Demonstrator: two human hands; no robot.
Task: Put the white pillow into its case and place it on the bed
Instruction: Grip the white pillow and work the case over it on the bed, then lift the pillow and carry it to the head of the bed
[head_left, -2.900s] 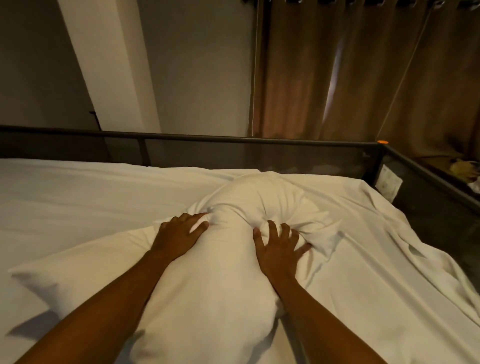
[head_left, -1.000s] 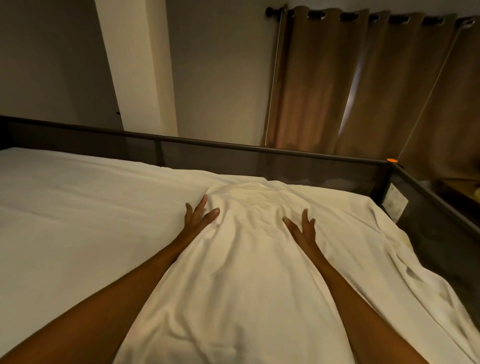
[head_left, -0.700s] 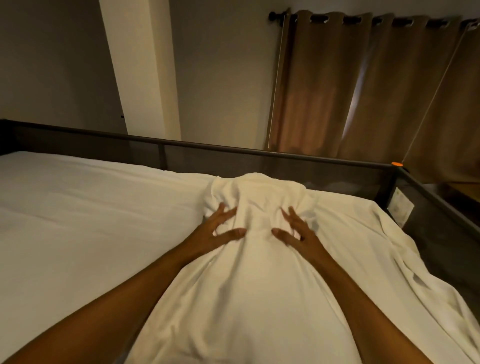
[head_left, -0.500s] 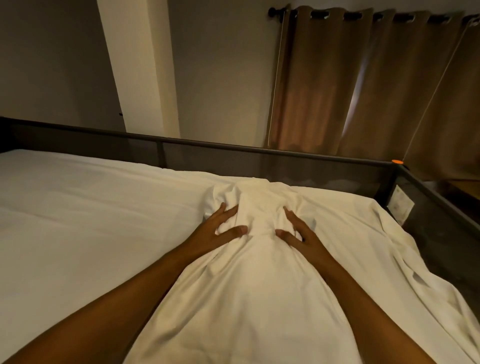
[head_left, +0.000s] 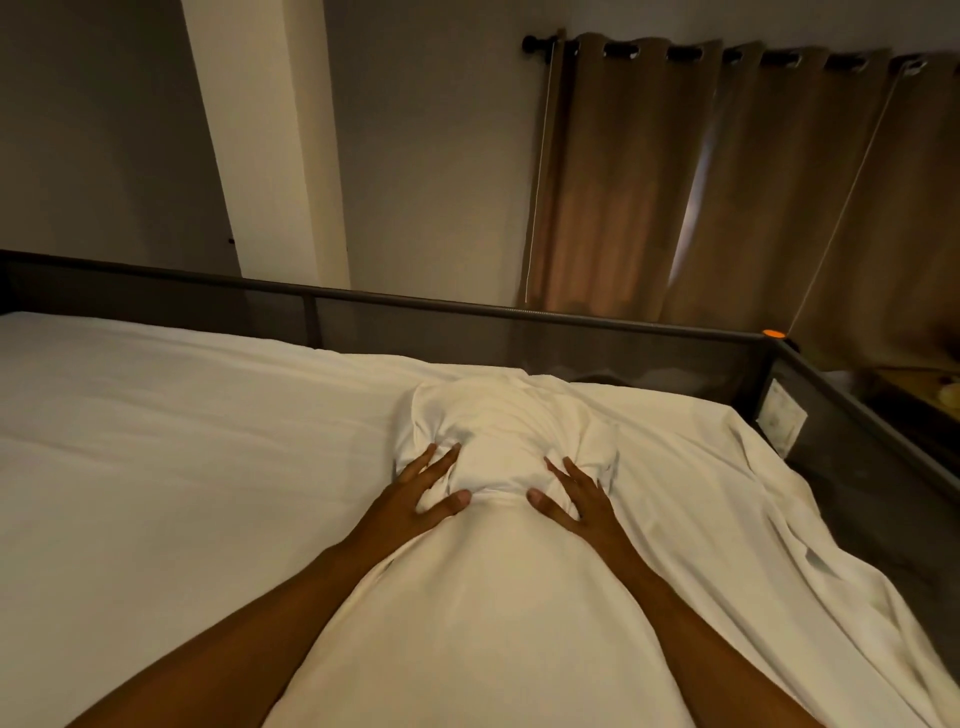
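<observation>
1. While pressing flat, spread and unclenched, the left hand (head_left: 423, 493) and right hand (head_left: 579, 499) flank the plump white fabric-cased pillow (head_left: 509, 431), which lies just short of the dark metal bed rail (head_left: 467, 306).
2. Soft and light, it probably handles best held by the corners nearest that rail.

grey wall (head_left: 441, 182) | pale pillar (head_left: 265, 156) | tan curtains (head_left: 753, 182) | dark rod (head_left: 535, 44) | dim light

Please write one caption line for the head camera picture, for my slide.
Left hand and right hand press the bunched far end of the white pillow on the bed, near brown curtains.
</observation>
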